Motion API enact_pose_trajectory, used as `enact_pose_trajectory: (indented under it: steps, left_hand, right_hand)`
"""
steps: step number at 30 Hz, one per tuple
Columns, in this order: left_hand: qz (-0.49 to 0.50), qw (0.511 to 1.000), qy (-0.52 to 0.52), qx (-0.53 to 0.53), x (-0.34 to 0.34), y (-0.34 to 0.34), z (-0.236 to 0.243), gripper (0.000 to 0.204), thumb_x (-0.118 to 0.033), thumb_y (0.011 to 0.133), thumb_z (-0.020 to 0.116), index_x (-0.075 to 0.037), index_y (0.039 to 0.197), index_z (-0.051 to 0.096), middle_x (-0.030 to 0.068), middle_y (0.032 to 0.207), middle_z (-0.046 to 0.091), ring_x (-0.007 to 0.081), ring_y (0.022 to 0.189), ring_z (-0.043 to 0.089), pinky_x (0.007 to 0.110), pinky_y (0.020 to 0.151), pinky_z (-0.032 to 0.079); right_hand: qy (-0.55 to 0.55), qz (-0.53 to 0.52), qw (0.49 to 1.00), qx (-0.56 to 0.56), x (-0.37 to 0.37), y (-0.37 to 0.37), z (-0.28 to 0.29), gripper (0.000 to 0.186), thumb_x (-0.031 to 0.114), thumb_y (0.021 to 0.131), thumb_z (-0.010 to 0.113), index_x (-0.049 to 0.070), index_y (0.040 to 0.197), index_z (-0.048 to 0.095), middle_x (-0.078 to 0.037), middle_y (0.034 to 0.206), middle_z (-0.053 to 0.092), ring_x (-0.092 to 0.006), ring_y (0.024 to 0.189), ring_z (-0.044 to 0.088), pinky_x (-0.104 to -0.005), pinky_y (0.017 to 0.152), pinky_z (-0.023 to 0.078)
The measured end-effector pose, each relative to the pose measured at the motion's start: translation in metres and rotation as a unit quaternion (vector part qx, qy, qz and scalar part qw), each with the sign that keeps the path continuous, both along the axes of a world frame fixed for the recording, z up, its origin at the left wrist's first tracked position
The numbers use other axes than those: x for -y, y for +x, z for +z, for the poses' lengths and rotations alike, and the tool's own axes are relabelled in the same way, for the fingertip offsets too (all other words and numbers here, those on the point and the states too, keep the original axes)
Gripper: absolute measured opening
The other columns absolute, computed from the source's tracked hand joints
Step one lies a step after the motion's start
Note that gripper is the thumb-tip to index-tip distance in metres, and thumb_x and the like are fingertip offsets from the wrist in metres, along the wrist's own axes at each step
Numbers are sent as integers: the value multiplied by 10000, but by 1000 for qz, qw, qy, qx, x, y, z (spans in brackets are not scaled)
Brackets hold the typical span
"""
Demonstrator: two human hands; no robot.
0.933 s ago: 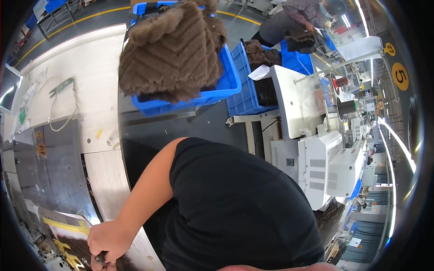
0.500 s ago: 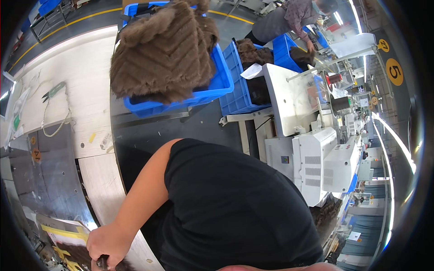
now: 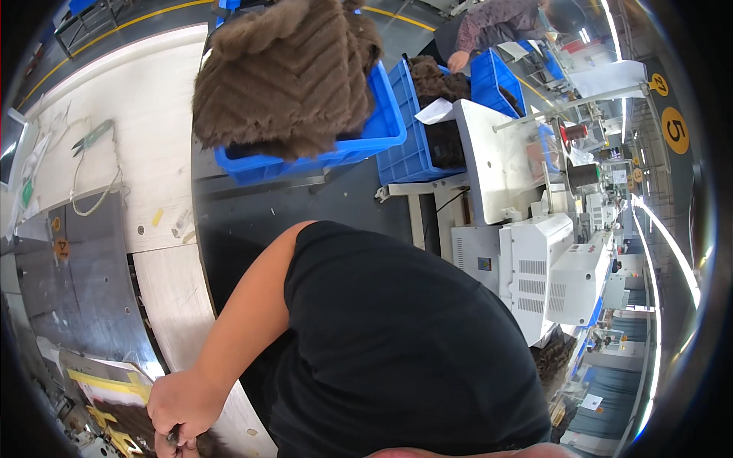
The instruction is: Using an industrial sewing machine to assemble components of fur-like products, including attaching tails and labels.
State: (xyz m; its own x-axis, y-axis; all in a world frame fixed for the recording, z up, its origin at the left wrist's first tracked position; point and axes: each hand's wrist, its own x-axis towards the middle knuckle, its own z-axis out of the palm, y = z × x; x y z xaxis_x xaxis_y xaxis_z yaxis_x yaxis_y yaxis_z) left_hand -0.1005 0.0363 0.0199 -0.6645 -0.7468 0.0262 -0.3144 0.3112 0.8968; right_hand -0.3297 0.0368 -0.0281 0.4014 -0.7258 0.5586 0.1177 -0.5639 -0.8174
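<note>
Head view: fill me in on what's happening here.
The person's hands are close together at a brown fur piece, lower left, near yellow tape; what they pinch is too hidden to name. Chevron-patterned fur is heaped on a blue plastic crate at the top. Beyond, a co-worker's hand is by a second blue crate.

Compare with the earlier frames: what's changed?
A co-worker's hand is now further left, by brown fur in one bin; the dark fur held earlier appears let go into the right-hand blue bin. Unchanged: the person's working hand at the bench fur, large fur pile, snips.
</note>
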Motion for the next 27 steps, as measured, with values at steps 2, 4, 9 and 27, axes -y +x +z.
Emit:
enact_pose_trajectory:
  steps: [2, 4, 9, 27]
  left_hand:
    - [-9, 1000, -10, 21, 0, 2, 1, 211, -29, 874, 694, 59, 1066, 678, 110, 956, 647, 207, 807, 541, 385, 691, 447]
    - [-8, 998, -8, 64, 0, 2, 4, 226, -13, 870, 673, 62, 1083, 686, 117, 970, 657, 214, 815, 556, 383, 702, 455]
    - [8, 994, -4, 105, -9, -2, 13, 294, 31, 847, 620, 62, 1126, 705, 154, 1025, 695, 246, 862, 613, 383, 767, 494]
    - [27, 994, 61, 80, -8, 1, 7, 270, 73, 816, 628, 74, 1075, 701, 129, 1037, 720, 219, 913, 650, 338, 826, 512]
  right_hand:
    - [11, -7, 1000, 2, -2, -2, 2, 242, 246, 778, 773, 13, 818, 721, -159, 846, 702, -355, 878, 684, -440, 768, 540]
    - [50, -2, 998, -40, -3, -3, 3, 262, 257, 761, 793, 12, 820, 721, -161, 863, 709, -359, 893, 691, -440, 775, 541]
    - [55, 4, 998, -6, -4, -3, 3, 331, 317, 742, 781, -1, 819, 729, -195, 849, 711, -392, 877, 696, -458, 770, 548]
    - [26, -8, 1000, 0, -5, -1, -2, 258, 256, 761, 756, 2, 790, 718, -186, 840, 707, -388, 863, 689, -467, 756, 543]
